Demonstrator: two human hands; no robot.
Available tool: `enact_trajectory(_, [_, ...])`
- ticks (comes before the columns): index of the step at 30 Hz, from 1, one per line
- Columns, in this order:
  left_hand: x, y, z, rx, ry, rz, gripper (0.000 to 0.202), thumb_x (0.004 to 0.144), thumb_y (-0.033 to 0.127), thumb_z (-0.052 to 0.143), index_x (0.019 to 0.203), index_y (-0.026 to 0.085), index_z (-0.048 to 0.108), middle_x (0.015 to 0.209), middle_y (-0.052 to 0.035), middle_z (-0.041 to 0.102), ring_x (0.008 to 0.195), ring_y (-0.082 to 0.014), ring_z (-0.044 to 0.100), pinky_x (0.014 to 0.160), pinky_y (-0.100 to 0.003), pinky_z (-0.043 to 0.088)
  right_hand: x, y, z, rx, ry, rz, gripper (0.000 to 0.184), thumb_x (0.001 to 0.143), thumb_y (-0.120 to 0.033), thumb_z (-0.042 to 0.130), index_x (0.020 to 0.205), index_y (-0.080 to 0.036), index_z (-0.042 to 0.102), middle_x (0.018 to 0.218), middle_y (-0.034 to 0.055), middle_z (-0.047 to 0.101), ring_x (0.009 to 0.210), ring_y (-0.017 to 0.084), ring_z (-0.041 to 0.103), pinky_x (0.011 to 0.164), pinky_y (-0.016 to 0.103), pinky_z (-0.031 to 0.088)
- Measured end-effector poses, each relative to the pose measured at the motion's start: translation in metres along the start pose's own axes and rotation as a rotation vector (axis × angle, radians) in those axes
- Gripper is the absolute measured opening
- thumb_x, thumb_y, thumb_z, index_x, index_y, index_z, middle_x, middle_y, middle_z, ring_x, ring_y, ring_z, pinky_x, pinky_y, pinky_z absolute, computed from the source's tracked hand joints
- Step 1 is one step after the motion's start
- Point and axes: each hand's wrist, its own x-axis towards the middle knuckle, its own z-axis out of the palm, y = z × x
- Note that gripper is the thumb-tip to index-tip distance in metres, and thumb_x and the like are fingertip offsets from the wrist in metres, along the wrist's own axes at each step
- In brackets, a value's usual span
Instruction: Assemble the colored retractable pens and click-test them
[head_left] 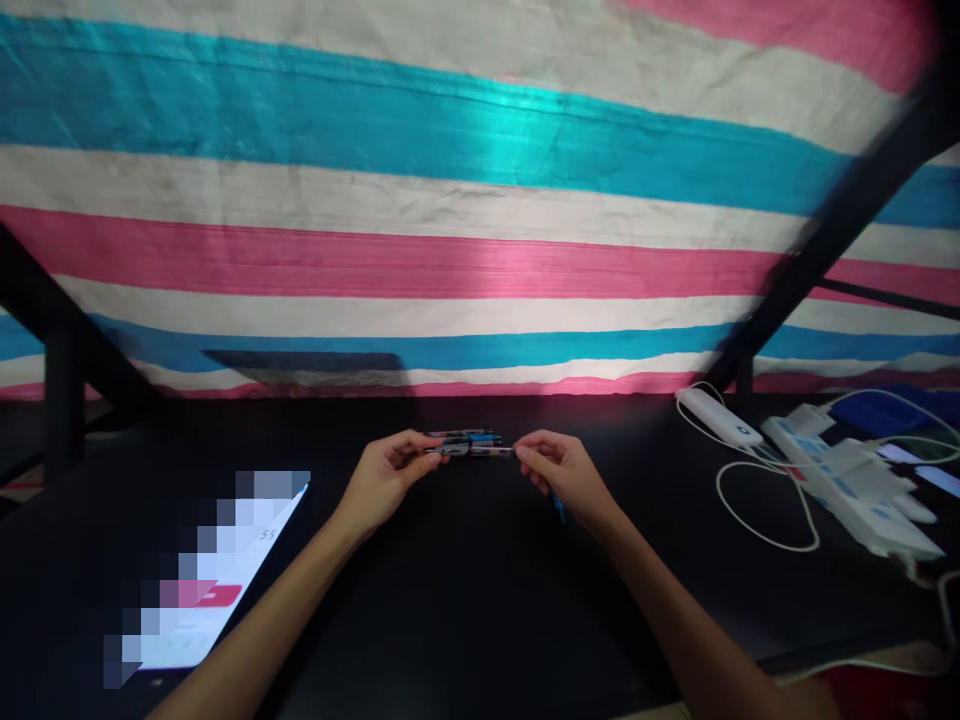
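My left hand [382, 480] is closed, thumb and forefinger pinching the left end of a thin rod that looks like a pen refill [495, 452]. Its right end sits between the thumb and forefinger of my right hand [559, 470], also closed. The rod lies level, close above the black table. Several pens [472, 438], dark and blue, lie together just behind it, partly covered by my left fingers. Below my right palm a blue piece [559, 506] sticks out; whether those fingers hold it I cannot tell.
On the left, a lit screen [217, 620] lies on the black table [465, 620], partly blurred out. A white power strip [855, 490], a white power bank [720, 418] and looped cables stand at the right. Behind hangs a striped sheet [450, 270] between dark slanted bars.
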Motion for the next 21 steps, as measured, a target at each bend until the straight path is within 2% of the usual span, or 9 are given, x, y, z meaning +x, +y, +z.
enact_trajectory(3, [-0.0003, 0.0004, 0.0005, 0.007, -0.006, -0.006, 0.026, 0.066, 0.032, 0.078, 0.085, 0.017, 0.070, 0.082, -0.0061, 0.074, 0.080, -0.0208, 0.069, 0.076, -0.033, 0.053, 0.0003, 0.0020, 0.0021, -0.032, 0.008, 0.061, 0.050, 0.084, -0.056, 0.048, 0.060, -0.014, 0.062, 0.045, -0.0008, 0.050, 0.037, 0.008, 0.041, 0.035, 0.019, 0.029])
enact_trajectory(5, [-0.0004, 0.0001, 0.0008, 0.001, -0.002, -0.008, 0.025, 0.065, 0.032, 0.078, 0.084, 0.017, 0.070, 0.082, -0.0058, 0.074, 0.080, -0.0206, 0.069, 0.076, -0.032, 0.053, -0.0001, 0.0021, 0.0039, 0.014, 0.032, 0.053, 0.047, 0.085, -0.056, 0.046, 0.073, -0.015, 0.064, 0.051, -0.0006, 0.053, 0.039, 0.009, 0.044, 0.034, 0.019, 0.030])
enact_trajectory(8, [-0.0001, -0.0014, 0.0001, -0.011, 0.002, -0.007, 0.025, 0.065, 0.031, 0.078, 0.084, 0.018, 0.070, 0.083, -0.0056, 0.074, 0.080, -0.0200, 0.069, 0.076, -0.032, 0.052, -0.0021, 0.0004, 0.0051, 0.041, 0.020, -0.050, 0.033, 0.076, -0.045, 0.065, 0.097, -0.020, 0.062, 0.065, -0.0020, 0.058, 0.047, 0.010, 0.051, 0.037, 0.019, 0.036])
enact_trajectory(11, [0.0006, -0.0036, -0.0015, -0.009, -0.003, -0.005, 0.024, 0.067, 0.031, 0.077, 0.086, 0.018, 0.070, 0.081, -0.0052, 0.073, 0.079, -0.0191, 0.068, 0.076, -0.031, 0.052, -0.0037, 0.0003, 0.0059, -0.056, -0.006, -0.055, 0.025, 0.079, -0.042, 0.062, 0.077, -0.017, 0.062, 0.057, -0.0021, 0.055, 0.045, 0.009, 0.049, 0.039, 0.019, 0.037])
enact_trajectory(13, [0.0011, -0.0044, -0.0022, -0.005, -0.005, -0.006, 0.024, 0.067, 0.030, 0.077, 0.087, 0.018, 0.070, 0.080, -0.0046, 0.073, 0.077, -0.0179, 0.068, 0.075, -0.030, 0.052, -0.0040, 0.0016, 0.0071, -0.097, 0.000, -0.022, 0.040, 0.086, -0.048, 0.050, 0.064, -0.016, 0.059, 0.050, -0.0011, 0.052, 0.040, 0.008, 0.045, 0.036, 0.019, 0.035])
enact_trajectory(15, [0.0014, -0.0042, -0.0027, -0.005, -0.005, -0.008, 0.023, 0.068, 0.029, 0.077, 0.087, 0.018, 0.070, 0.080, -0.0041, 0.072, 0.076, -0.0170, 0.067, 0.075, -0.029, 0.052, -0.0040, 0.0025, 0.0081, -0.063, 0.020, -0.022, 0.037, 0.087, -0.049, 0.048, 0.075, -0.016, 0.062, 0.056, -0.0004, 0.055, 0.040, 0.009, 0.046, 0.035, 0.019, 0.033])
enact_trajectory(18, [0.0016, -0.0034, -0.0033, -0.005, 0.000, -0.005, 0.021, 0.068, 0.028, 0.077, 0.085, 0.018, 0.070, 0.079, -0.0034, 0.072, 0.075, -0.0165, 0.067, 0.073, -0.028, 0.051, -0.0047, 0.0020, 0.0076, -0.009, 0.034, -0.080, 0.032, 0.076, -0.041, 0.065, 0.102, -0.022, 0.061, 0.073, -0.0006, 0.060, 0.049, 0.010, 0.052, 0.038, 0.019, 0.037])
enact_trajectory(19, [0.0015, -0.0033, -0.0036, -0.006, -0.001, -0.003, 0.020, 0.068, 0.028, 0.076, 0.085, 0.018, 0.070, 0.079, -0.0032, 0.072, 0.075, -0.0164, 0.067, 0.073, -0.028, 0.051, -0.0050, 0.0017, 0.0070, -0.029, 0.021, -0.094, 0.031, 0.075, -0.039, 0.068, 0.100, -0.022, 0.062, 0.072, -0.0008, 0.060, 0.050, 0.010, 0.053, 0.040, 0.019, 0.039])
enact_trajectory(21, [0.0011, -0.0035, -0.0041, -0.011, -0.011, -0.003, 0.020, 0.069, 0.028, 0.076, 0.086, 0.018, 0.070, 0.079, -0.0033, 0.072, 0.076, -0.0163, 0.067, 0.073, -0.027, 0.051, -0.0053, 0.0018, 0.0063, -0.106, -0.017, -0.091, 0.023, 0.079, -0.041, 0.063, 0.079, -0.018, 0.065, 0.060, -0.0007, 0.057, 0.047, 0.010, 0.050, 0.042, 0.020, 0.038])
